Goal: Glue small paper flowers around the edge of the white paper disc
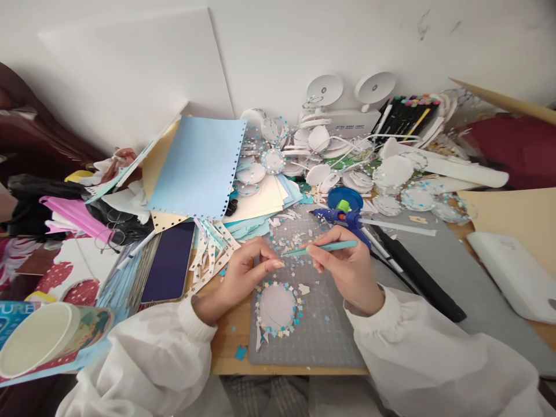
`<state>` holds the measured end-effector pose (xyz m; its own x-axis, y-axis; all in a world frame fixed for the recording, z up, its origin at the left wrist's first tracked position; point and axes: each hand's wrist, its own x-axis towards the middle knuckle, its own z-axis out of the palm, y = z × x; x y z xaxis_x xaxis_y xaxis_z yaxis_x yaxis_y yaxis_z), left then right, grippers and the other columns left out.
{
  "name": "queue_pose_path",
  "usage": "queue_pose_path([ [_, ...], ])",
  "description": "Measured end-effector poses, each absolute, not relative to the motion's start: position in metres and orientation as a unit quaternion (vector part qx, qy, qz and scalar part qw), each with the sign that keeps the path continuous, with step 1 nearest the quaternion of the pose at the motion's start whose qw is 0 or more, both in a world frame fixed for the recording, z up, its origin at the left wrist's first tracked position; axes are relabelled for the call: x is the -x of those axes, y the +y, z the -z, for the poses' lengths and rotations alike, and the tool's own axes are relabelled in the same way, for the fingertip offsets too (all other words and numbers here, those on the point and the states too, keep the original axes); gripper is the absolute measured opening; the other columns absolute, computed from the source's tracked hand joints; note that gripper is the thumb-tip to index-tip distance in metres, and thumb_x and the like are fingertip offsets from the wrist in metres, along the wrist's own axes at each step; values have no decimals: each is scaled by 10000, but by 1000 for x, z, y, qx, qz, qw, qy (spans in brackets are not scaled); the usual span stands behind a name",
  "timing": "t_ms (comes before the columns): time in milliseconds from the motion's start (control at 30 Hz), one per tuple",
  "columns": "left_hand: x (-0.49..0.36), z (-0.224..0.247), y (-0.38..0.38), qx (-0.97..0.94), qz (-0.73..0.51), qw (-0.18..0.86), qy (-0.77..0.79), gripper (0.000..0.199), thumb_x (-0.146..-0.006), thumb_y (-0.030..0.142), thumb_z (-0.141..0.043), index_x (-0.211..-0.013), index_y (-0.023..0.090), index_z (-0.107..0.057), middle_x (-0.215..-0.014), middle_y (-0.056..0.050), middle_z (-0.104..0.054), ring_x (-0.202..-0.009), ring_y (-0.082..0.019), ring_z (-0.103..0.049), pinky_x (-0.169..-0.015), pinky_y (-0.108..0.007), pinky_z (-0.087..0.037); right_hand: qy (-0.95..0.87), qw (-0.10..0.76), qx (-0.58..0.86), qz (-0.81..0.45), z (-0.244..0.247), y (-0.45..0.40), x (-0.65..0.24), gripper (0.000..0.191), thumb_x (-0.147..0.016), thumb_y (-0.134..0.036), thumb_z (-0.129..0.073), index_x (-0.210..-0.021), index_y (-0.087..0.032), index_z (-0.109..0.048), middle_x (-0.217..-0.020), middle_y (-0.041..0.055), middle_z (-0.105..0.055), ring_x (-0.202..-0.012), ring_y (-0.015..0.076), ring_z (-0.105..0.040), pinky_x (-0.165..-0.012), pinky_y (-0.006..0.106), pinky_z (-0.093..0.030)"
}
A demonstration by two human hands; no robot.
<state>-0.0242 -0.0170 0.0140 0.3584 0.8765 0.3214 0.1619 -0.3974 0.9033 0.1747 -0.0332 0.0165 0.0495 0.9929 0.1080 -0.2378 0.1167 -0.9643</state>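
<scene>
Between the thumb and fingers of my right hand (347, 267) is a pair of slim teal tweezers (334, 247), held nearly level with the tip pointing left. My left hand (252, 272) is closed in a pinch close to that tip; anything between its fingertips is too small to make out. Below both hands, a round white disc (277, 307) ringed with blue, cream and white paper stars lies flat on the grey cutting mat (321, 341). Loose paper stars (299, 263) are scattered on the mat beneath and beyond my hands.
A blue glue gun (339, 218) rests behind my right hand, with a black bar-shaped object (421, 275) to its right. Star-punched blue paper (197, 168) and a phone (168, 263) are at left. Several star-trimmed discs (273, 160) pile up behind; a paper cup (39, 339) stands front left.
</scene>
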Motion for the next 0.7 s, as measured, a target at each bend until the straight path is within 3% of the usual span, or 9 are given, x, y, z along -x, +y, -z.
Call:
queue_pose_path([
  [200,25,-13,-17,-721,-429,406,362,273,-846,369,-667,-674,173,-585,-669,-13,-591,-646,-136,-532,-618,-259,-424,-473,556,427,-534,-16,-33,-176,240,-711,-311,-789,-716,-201,-576,-540,-27,-614,-442,110,-541,-407,236,-437],
  [700,24,-13,-17,-728,-423,404,357,277,-843,375,-670,-669,173,-592,-682,-20,-621,-642,-134,-548,-622,-262,-439,-483,556,411,-537,-13,-33,-179,220,-735,-311,-770,-729,-207,-577,-562,-25,-617,-439,111,-537,-402,245,-425],
])
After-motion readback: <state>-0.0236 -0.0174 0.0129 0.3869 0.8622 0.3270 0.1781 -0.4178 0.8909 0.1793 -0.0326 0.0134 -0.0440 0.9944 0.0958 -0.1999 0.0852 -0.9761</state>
